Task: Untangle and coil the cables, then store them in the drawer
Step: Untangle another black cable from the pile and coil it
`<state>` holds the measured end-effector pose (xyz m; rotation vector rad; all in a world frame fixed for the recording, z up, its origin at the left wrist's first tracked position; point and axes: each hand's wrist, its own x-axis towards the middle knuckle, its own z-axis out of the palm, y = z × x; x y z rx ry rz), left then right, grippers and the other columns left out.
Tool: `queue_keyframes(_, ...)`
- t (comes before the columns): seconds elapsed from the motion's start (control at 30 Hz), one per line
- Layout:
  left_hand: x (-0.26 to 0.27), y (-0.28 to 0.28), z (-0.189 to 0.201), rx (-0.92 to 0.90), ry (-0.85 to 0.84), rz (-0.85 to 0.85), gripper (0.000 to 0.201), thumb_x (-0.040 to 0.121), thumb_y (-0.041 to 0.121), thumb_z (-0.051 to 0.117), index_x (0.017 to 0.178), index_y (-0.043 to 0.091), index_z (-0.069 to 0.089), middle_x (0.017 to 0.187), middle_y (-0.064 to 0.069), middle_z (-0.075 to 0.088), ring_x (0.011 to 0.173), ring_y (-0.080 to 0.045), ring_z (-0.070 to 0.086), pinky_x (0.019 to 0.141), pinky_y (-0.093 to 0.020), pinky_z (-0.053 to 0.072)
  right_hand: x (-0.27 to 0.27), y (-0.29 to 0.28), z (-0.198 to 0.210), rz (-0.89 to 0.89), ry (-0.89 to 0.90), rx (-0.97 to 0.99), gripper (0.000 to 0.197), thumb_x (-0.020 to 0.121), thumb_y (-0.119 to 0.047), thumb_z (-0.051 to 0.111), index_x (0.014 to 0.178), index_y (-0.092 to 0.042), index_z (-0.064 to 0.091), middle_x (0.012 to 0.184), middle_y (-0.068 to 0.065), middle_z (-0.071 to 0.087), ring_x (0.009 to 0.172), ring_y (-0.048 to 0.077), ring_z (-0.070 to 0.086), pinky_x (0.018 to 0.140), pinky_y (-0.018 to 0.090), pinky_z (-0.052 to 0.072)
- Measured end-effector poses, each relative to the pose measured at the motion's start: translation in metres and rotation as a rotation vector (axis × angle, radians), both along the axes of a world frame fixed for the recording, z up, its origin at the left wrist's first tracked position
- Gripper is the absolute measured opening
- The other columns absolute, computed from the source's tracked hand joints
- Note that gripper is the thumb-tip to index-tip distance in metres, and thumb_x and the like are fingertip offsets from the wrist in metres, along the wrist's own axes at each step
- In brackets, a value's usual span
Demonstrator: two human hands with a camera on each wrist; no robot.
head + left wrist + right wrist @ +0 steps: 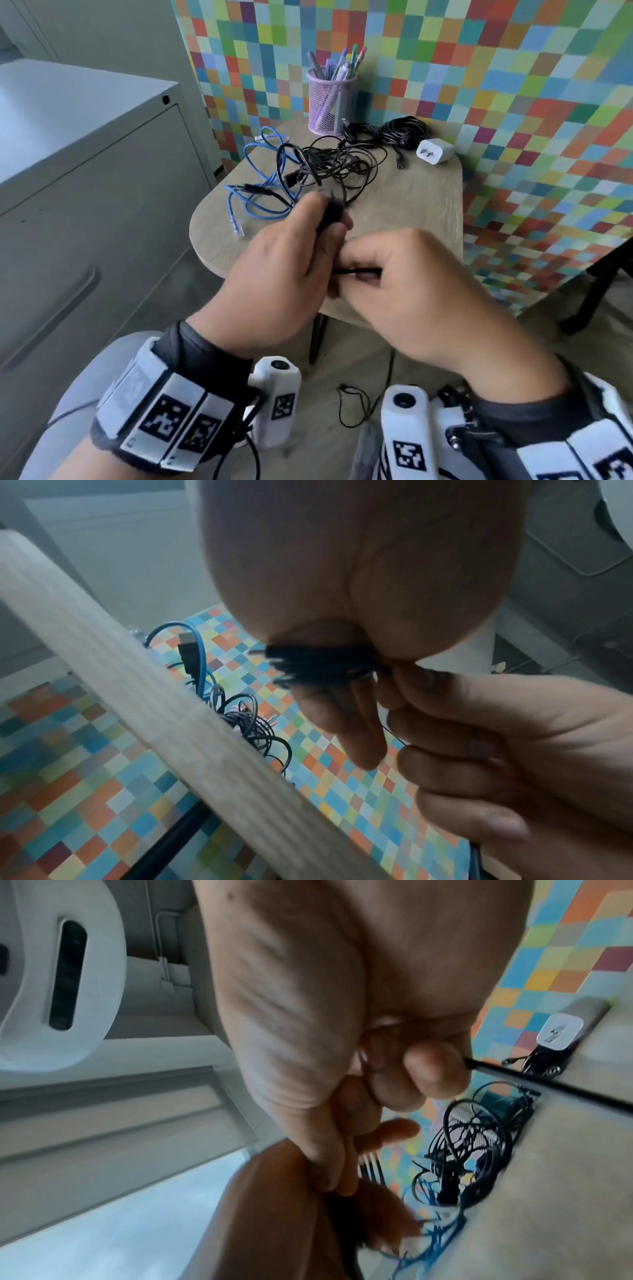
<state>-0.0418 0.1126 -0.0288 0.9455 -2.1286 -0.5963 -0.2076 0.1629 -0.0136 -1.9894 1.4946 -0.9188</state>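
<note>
Fig. Coiling step, one cable in hand. Black cable coil [322, 661]: several tight loops bunched in the left hand [284, 260], fingers and thumb curled round the bundle, held above the near edge of the table [421, 205]. Right hand [411, 291] just beside it, thumb and fingertips pinching the free end of the same cable [534, 1080], a short straight length sticking out past the fingers; looks like the last turns being wound on, or the tail about to be tucked.

Handling (judged): thin, light, limp cord w/ some spring; loops likely to pop open if the left grip slackens, so hold across the whole bundle, not one strand. Take the tail close to the coil, not by the plug, to keep tension even. Jacket smooth, may slide betw. fingers.

Outward: tangle of black cables [335, 164] mid-table, still knotted, interlaced w/ blue cable [260, 171] on its left side. Two black bundles [394, 132] at the far edge appear already coiled. White charger [435, 150] beside them; mesh pen cup [330, 102] behind. Grey cabinet w/ drawers [85, 205] to the left, fronts closed; which drawer is meant, cannot tell. Nothing stored yet, by the look of it
</note>
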Motion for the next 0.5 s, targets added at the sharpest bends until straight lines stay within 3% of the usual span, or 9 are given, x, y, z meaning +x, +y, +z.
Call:
queue_keyframes(0.07, 0.003, -0.001, 0.005, 0.017, -0.074, -0.056, 0.015, 0.103, 0.027, 0.045, 0.091, 0.024, 0.053, 0.070, 0.018, 0.058, 0.064, -0.002, 0.052, 0.063, -0.026, 0.043, -0.013, -0.001, 0.002, -0.031, -0.128, -0.017, 0.008, 0.086, -0.027, 0.083, 0.080, -0.025, 0.079, 0.070, -0.007, 0.075, 0.065, 0.019, 0.069, 0.064, 0.045, 0.057)
queue_keyframes(0.17, 0.005, 0.000, 0.011, 0.266, -0.028, -0.167, 0.034, 0.102, 0.041, 0.043, 0.080, 0.022, 0.061, 0.057, 0.003, 0.049, 0.052, -0.009, 0.042, 0.053, -0.028, 0.035, -0.029, -0.001, 0.006, -0.028, -0.259, -0.061, 0.013, 0.081, -0.043, 0.083, 0.083, -0.031, 0.081, 0.073, 0.012, 0.075, 0.072, 0.045, 0.069, 0.066, 0.063, 0.057)
queue_keyframes(0.23, 0.004, 0.001, 0.013, 0.401, 0.051, -0.224, 0.043, 0.101, 0.044, 0.042, 0.076, 0.018, 0.064, 0.053, 0.002, 0.043, 0.049, -0.010, 0.037, 0.049, -0.022, 0.031, -0.033, -0.001, 0.007, 0.008, -0.295, -0.072, 0.010, 0.085, -0.039, 0.083, 0.085, -0.028, 0.082, 0.078, 0.013, 0.077, 0.074, 0.049, 0.070, 0.069, 0.069, 0.056)
queue_keyframes(0.27, 0.003, 0.000, 0.013, 0.471, 0.114, -0.256, 0.044, 0.101, 0.041, 0.042, 0.071, 0.015, 0.062, 0.051, 0.006, 0.041, 0.047, -0.009, 0.034, 0.047, -0.018, 0.028, -0.033, -0.002, 0.008, 0.019, -0.311, -0.075, 0.006, 0.088, -0.031, 0.084, 0.087, -0.026, 0.083, 0.081, 0.009, 0.079, 0.077, 0.045, 0.073, 0.072, 0.068, 0.057)
queue_keyframes(0.33, 0.003, -0.001, 0.012, 0.608, 0.267, -0.306, 0.040, 0.100, 0.035, 0.044, 0.065, 0.020, 0.057, 0.049, 0.011, 0.037, 0.044, -0.006, 0.027, 0.042, -0.017, 0.023, -0.034, -0.002, 0.006, 0.003, -0.326, -0.108, 0.004, 0.090, -0.023, 0.081, 0.093, -0.025, 0.083, 0.086, 0.001, 0.081, 0.082, 0.032, 0.077, 0.077, 0.059, 0.061)
queue_keyframes(0.4, 0.006, -0.003, 0.011, 0.721, 0.420, -0.344, 0.036, 0.097, 0.036, 0.051, 0.064, 0.022, 0.057, 0.049, 0.008, 0.032, 0.043, -0.009, 0.021, 0.040, -0.024, 0.015, -0.035, -0.004, 0.004, -0.035, -0.344, -0.140, 0.009, 0.090, -0.029, 0.077, 0.096, -0.031, 0.083, 0.080, -0.003, 0.078, 0.074, 0.027, 0.072, 0.067, 0.045, 0.061)
queue_keyframes(0.43, 0.008, -0.003, 0.011, 0.760, 0.488, -0.373, 0.034, 0.095, 0.037, 0.053, 0.065, 0.022, 0.057, 0.050, 0.006, 0.029, 0.043, -0.012, 0.018, 0.042, -0.028, 0.009, -0.036, -0.004, 0.002, -0.056, -0.373, -0.140, 0.011, 0.090, -0.032, 0.074, 0.097, -0.034, 0.082, 0.074, -0.005, 0.075, 0.065, 0.020, 0.067, 0.056, 0.031, 0.054)
queue_keyframes(0.5, 0.012, -0.003, 0.013, 0.816, 0.631, -0.454, 0.029, 0.092, 0.035, 0.054, 0.068, 0.020, 0.057, 0.050, 0.004, 0.026, 0.044, -0.010, 0.016, 0.044, -0.032, 0.004, -0.037, -0.006, 0.000, -0.098, -0.414, -0.120, 0.014, 0.091, -0.032, 0.069, 0.101, -0.036, 0.079, 0.068, -0.007, 0.068, 0.056, 0.005, 0.058, 0.053, 0.012, 0.042)
